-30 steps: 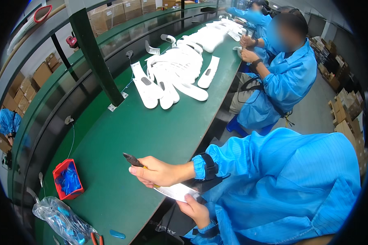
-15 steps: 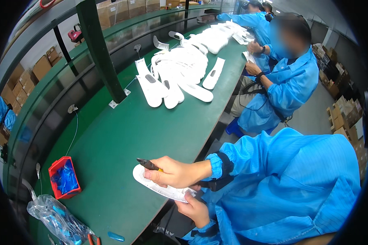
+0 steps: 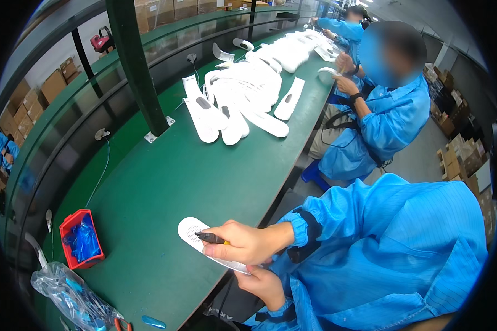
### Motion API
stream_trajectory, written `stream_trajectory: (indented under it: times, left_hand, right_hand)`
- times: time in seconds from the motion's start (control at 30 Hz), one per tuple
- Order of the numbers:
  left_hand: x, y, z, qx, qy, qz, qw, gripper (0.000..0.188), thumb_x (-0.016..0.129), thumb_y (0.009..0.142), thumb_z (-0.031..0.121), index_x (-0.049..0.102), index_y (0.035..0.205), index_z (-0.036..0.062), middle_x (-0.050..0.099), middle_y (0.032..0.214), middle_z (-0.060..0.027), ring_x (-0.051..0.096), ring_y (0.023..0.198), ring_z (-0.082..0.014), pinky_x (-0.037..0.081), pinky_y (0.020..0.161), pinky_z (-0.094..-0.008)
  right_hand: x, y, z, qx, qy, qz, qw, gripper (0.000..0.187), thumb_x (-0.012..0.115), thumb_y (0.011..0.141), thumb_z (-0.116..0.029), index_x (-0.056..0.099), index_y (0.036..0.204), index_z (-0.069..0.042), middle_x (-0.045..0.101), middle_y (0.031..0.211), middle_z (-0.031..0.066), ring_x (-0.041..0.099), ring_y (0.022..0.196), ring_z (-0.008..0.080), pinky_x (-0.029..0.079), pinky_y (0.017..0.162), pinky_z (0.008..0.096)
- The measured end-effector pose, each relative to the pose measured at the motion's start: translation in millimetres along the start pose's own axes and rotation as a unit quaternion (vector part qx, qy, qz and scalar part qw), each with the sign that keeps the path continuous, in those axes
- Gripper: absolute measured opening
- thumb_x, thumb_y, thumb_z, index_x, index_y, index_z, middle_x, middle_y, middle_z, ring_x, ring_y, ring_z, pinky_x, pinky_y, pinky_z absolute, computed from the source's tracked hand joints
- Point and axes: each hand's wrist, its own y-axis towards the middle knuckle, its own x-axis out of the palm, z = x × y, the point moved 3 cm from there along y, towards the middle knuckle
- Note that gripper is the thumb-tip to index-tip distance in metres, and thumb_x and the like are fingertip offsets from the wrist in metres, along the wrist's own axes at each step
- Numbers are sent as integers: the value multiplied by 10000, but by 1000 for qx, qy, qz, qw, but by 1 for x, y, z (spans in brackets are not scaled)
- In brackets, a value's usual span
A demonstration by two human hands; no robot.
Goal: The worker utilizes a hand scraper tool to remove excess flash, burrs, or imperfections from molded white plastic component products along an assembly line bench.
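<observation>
In my left hand [image 3: 261, 284] is the near end of a long white plastic cover [image 3: 190, 227], its fingers closed around the edge. The cover's rounded far end has a patch of small holes and sticks out over the green table. My right hand [image 3: 248, 243] is closed around a slim black-and-yellow hand tool [image 3: 209, 237], whose black end lies over the cover beside the holes. Whether its tip touches the cover, I cannot tell. My right hand hides the middle of the cover.
A large heap of white plastic covers [image 3: 248, 88] lies farther along the green table [image 3: 149, 193]. At left stand a red bin [image 3: 96, 256] with blue bits and a clear plastic bag [image 3: 72, 292], near orange-handled pliers [image 3: 122, 324]. A green post [image 3: 135, 66] rises behind; a co-worker [image 3: 392, 105] sits beyond.
My right hand and the tool have shifted slightly right and down, away from the cover's rounded end, baring more of its holes. The co-worker's hands have risen with a white piece.
</observation>
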Motion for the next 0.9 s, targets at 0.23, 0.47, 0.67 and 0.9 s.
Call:
stream_trajectory:
  times: [0.23, 0.47, 0.67, 0.9]
  left_hand:
    - [-5, -1, -17, 51, 53, 24, 997, 380, 465, 1014, 264, 520, 1051, -110, 632, 717, -147, 641, 613, -217, 474, 569, -304]
    - [-9, -5, -7, -3, 5, 4, 1000, 419, 467, 1022, 306, 517, 1048, -109, 627, 717, -146, 639, 602, -216, 469, 557, -296]
    - [-7, -4, -22, 48, 23, 17, 998, 430, 467, 1027, 329, 522, 1044, -98, 627, 717, -132, 633, 594, -206, 461, 548, -284]
    - [-2, 3, -2, 95, 47, 33, 994, 394, 484, 1014, 262, 534, 1105, -118, 658, 866, -166, 657, 726, -247, 504, 670, -313]
  right_hand:
    - [1, -9, 3, -46, -16, 36, 998, 373, 500, 1021, -310, 567, 975, 54, 594, 672, 131, 557, 586, 178, 457, 547, 337]
    - [10, -8, 8, -33, 13, 24, 999, 386, 490, 1025, -321, 561, 943, 50, 583, 671, 104, 548, 595, 159, 457, 540, 325]
    - [8, -10, 7, -24, -6, 10, 1000, 345, 497, 1018, -286, 541, 967, 52, 570, 679, 164, 548, 577, 245, 451, 548, 361]
    - [11, -23, 4, -113, -16, 9, 993, 315, 516, 1006, -253, 522, 982, 61, 537, 684, 208, 539, 577, 343, 452, 572, 384]
